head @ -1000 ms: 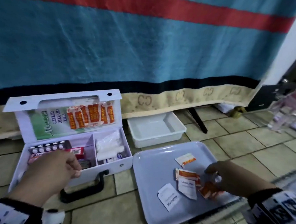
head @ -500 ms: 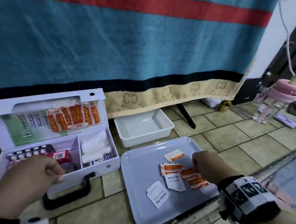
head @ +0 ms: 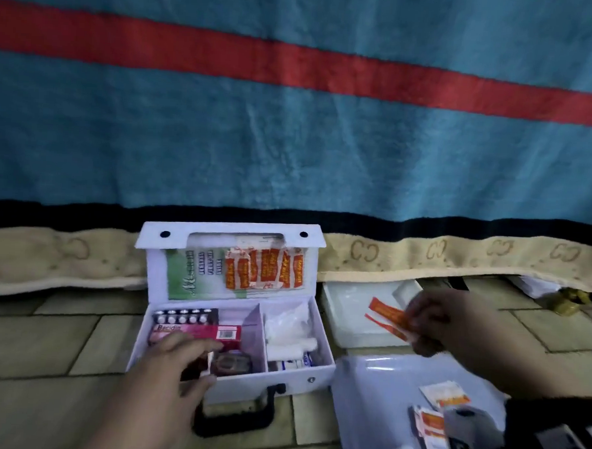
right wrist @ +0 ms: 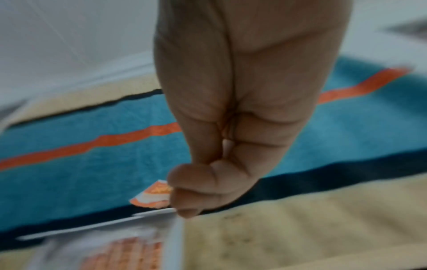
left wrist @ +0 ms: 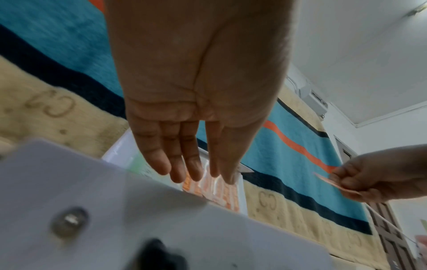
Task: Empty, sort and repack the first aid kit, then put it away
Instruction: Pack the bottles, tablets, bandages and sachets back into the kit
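The white first aid kit (head: 290, 378) stands open on the tiled floor, its lid upright with orange plasters (head: 265, 267) tucked in it. Its left compartment holds a blister pack (head: 183, 318) and a pink box (head: 196, 332); the right one holds white rolls (head: 289, 327). My left hand (head: 201, 360) hovers over the front left compartment, and in the left wrist view its fingers (left wrist: 191, 164) are straight and hold nothing. My right hand (head: 416, 328) pinches orange plaster strips (head: 385, 318) in the air right of the kit; the right wrist view shows the strips (right wrist: 152, 195) sticking out from the curled fingers (right wrist: 196, 191).
A pale tray (head: 374, 400) lies at the lower right with several sachets (head: 445, 393) on it. Behind it, under my right hand, sits a white tub (head: 352, 296). A blue striped blanket (head: 292, 138) hangs close behind everything. The kit's black handle (head: 236, 413) faces me.
My right hand has lifted off the tray with orange plaster strips and risen above the white tub, towards the kit. My left hand stays at the kit's front left corner.
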The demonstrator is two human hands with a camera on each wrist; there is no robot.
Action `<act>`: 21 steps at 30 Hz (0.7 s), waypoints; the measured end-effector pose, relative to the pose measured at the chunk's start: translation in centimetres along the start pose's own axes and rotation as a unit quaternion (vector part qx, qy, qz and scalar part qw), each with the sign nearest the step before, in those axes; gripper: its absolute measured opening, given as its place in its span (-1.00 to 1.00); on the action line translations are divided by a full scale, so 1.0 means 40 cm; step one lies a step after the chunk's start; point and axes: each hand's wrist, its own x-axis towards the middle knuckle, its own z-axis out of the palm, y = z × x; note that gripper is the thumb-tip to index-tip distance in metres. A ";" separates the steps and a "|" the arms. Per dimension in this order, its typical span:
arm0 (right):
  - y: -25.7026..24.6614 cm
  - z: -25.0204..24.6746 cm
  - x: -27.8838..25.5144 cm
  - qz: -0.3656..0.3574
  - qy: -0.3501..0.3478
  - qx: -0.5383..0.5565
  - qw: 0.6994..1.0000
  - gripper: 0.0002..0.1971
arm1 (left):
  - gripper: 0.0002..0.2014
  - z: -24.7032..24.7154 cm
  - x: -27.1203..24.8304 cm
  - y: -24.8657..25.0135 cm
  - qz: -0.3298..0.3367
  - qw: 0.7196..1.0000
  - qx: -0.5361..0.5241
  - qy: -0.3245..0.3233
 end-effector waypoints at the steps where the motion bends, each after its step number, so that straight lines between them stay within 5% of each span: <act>1: -0.041 0.045 0.020 -0.019 -0.022 0.026 0.999 -0.81 | -0.61 -0.016 -0.003 -0.018 0.001 1.000 -0.006 0.021; 9: -0.296 0.348 0.155 -0.161 0.008 -0.029 0.986 -0.81 | -0.46 -0.149 0.068 -0.121 -0.002 0.997 0.070 0.024; 15: -0.405 0.420 0.204 -0.244 0.088 -0.073 0.963 -0.93 | -0.11 -0.207 0.184 -0.159 0.055 0.996 0.032 0.061; 21: -0.461 0.467 0.250 -0.287 0.041 -0.171 0.942 -0.83 | -0.11 -0.198 0.232 -0.193 0.093 0.989 0.023 0.113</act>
